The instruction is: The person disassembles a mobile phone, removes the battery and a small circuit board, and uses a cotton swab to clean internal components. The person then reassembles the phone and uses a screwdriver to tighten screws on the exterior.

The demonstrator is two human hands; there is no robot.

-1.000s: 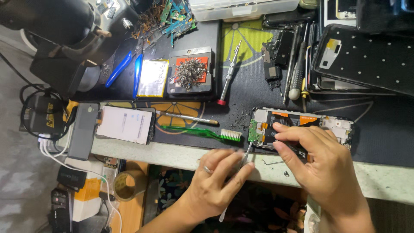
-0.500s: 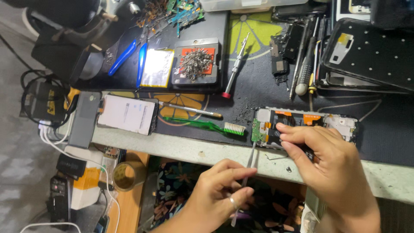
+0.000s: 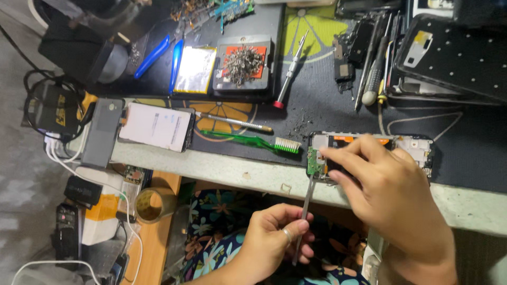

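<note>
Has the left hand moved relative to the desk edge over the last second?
Yes. The left hand with the tweezers has dropped back below the desk edge, toward the person's lap.

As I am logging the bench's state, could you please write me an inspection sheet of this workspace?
Surface: dark mat on a pale bench edge.
Job's things: opened phone, green board at its left end; tweezers tip on it.
Clutter: green toothbrush, red-tipped screwdriver, tray of screws, white-screened phone.
Hands: left hand grips the tweezers; right hand rests on the opened phone.
Cables: white leads at left.
Surroundings: tape roll below the bench.
</note>
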